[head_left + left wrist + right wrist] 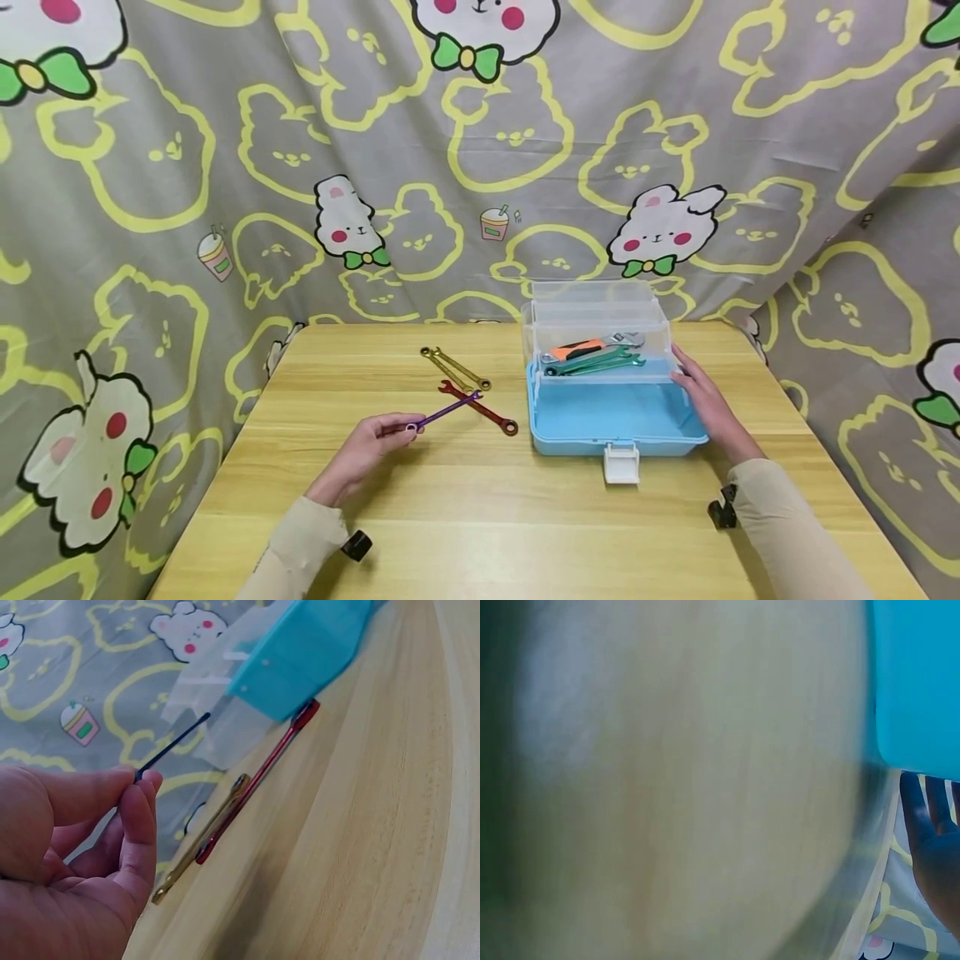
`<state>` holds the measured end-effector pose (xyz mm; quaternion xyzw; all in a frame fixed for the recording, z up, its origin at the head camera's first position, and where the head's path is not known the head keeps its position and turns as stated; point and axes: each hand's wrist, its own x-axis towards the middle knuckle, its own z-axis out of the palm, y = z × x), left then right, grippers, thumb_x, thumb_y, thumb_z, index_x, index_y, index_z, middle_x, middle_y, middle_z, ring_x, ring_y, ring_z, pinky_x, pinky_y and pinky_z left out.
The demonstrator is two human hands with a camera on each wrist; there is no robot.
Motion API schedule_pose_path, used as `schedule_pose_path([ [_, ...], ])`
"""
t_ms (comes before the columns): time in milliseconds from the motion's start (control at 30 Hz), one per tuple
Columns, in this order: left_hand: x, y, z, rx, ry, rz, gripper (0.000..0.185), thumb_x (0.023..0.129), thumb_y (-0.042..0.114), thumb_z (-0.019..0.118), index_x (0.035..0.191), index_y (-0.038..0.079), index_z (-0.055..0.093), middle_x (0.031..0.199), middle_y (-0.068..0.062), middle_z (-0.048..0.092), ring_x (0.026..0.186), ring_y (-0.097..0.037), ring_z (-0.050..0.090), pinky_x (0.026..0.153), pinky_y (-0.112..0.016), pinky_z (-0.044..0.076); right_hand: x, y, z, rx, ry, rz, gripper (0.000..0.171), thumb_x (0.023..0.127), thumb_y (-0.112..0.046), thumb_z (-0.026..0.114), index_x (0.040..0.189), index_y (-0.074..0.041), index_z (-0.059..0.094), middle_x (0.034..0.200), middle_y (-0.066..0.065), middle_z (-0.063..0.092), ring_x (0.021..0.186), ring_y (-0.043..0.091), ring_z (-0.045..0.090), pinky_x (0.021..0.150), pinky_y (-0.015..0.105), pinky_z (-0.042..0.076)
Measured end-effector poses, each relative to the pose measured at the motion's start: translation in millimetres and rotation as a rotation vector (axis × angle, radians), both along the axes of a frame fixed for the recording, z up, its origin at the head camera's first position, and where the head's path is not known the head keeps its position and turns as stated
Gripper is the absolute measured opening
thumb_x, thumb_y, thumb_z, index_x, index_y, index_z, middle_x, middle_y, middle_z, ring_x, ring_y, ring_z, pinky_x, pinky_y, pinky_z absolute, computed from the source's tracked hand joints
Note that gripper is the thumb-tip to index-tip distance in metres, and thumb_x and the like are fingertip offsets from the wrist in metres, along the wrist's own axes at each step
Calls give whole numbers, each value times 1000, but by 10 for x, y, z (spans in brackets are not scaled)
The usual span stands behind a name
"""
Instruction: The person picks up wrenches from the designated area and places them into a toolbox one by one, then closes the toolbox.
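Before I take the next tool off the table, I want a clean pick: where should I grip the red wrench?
Probably mid-shank of the red wrench, from above. It lies flat on the table, and the purple wrench pinched by the left hand crosses its upper end, so the stretch toward the ring end looks freer.

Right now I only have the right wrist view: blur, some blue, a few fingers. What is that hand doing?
Observer: The right hand rests with straight fingers against the side of the blue toolbox.
Operator: Is the box open?
Observer: Yes, its clear tray is raised and holds several tools, one with an orange handle.
Operator: And the other hand?
Observer: The left hand pinches a purple wrench by one end, just above the table.
Operator: Anything else out?
Observer: A gold wrench and a red wrench lie on the table.
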<state>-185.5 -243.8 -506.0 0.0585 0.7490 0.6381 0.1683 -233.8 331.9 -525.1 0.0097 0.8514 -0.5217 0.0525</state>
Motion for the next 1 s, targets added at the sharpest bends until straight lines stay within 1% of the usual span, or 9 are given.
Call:
schedule_pose_path([
  [200, 3, 8, 21, 9, -1, 15, 42, 99, 17, 71, 137, -1, 65, 125, -19, 69, 116, -35, 66, 101, -45, 56, -11, 7, -3, 1, 1, -2, 67, 111, -55, 30, 167, -34, 0, 174, 13, -9, 156, 54, -3, 115, 82, 4],
  [433, -4, 31, 60, 8, 12, 1, 43, 100, 19, 69, 138, 0, 64, 134, -26, 64, 120, -33, 65, 105, -43, 54, -7, 0, -17, 15, -12, -3, 67, 111, -55, 28, 167, -35, -2, 174, 13, -10, 156, 55, -4, 114, 83, 4],
  [567, -32, 82, 101, 19, 24, -3, 42, 101, 18, 68, 139, 1, 64, 135, -27, 63, 122, -33, 65, 108, -48, 51, -9, 7, -19, 16, -14, 0, 66, 111, -54, 28, 167, -34, -2, 174, 13, -11, 156, 54, -5, 114, 82, 4],
  [700, -65, 147, 145, 29, 18, -4, 41, 101, 19, 68, 139, 3, 64, 133, -25, 64, 122, -33, 63, 109, -52, 48, -9, 15, -22, 14, -15, -2, 67, 111, -54, 28, 167, -33, -2, 174, 12, -11, 156, 54, -5, 115, 82, 4],
  [867, -98, 231, 211, 54, 8, 8, 37, 102, 15, 67, 138, 5, 66, 135, -23, 64, 126, -40, 59, 112, -57, 44, -10, 11, -17, 4, -14, 1, 68, 111, -55, 30, 167, -33, -1, 174, 12, -10, 156, 53, -5, 115, 82, 3],
  [1000, -144, 315, 254, 64, 17, -4, 37, 102, 17, 67, 137, 8, 67, 140, -24, 62, 129, -43, 56, 114, -60, 41, 2, 12, -1, 6, -26, -2, 68, 111, -55, 29, 167, -34, -2, 174, 12, -11, 156, 53, -6, 114, 83, 2],
])
